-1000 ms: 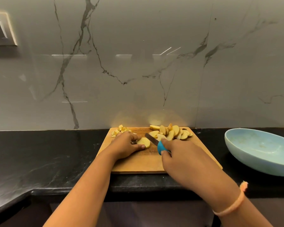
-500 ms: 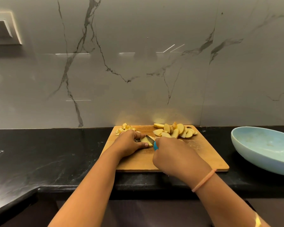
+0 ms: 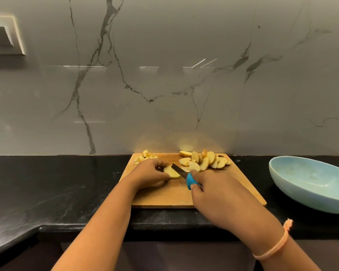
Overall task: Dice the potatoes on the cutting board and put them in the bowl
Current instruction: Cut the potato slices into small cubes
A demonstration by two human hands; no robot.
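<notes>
A potato slice (image 3: 171,174) is held down on the cutting board (image 3: 164,199) by the left hand (image 3: 151,176), whose fingers are curled over the slice's left part, with the thumb set at its near edge. A knife (image 3: 179,171) is gripped by its blue handle in the right hand (image 3: 221,194), the fingers wrapped round it. The dark blade is angled up and to the left, and its tip is laid at the slice's right side, just beside the left fingertips. Whether the blade has entered the slice cannot be told.

A small heap of diced pieces (image 3: 145,156) is seen at the board's far left corner, just behind the left hand. A pile of slices (image 3: 205,162) is spread across the far right corner, just beyond the knife. Bare wood is shown on the board's near half, between the two wrists and along the right edge.

The board's far edge is set close to the wall (image 3: 164,85), and its near edge is kept a little back from the front lip of the countertop (image 3: 57,188). To the left, a broad stretch of black stone runs to the picture's border. To the right, a strip of stone separates the board from the bowl (image 3: 294,194), which is cut off by the right border. A switch plate (image 3: 4,35) is fixed high on the wall at the left. An orange band (image 3: 272,249) is worn on the right wrist.
</notes>
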